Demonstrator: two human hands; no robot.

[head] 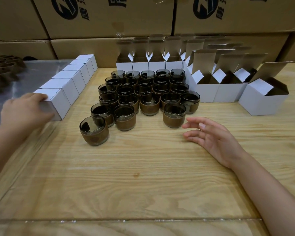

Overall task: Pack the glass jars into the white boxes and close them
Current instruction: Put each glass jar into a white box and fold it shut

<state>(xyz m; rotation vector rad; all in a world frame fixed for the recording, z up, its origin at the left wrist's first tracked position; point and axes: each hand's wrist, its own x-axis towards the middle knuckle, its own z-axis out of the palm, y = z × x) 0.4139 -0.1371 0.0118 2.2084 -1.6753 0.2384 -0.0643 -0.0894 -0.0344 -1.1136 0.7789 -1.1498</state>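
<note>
Bare forearms, slim and smooth, end in a bare left hand [26, 108] and a bare right hand [216, 138].

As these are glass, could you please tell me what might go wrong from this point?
The jars stand tightly bunched; the open right hand, close beside the nearest jar, could knock it into its neighbours when lifting it out. The left hand holds the nearest closed box; a shove might skew the row of closed boxes behind it.
</note>
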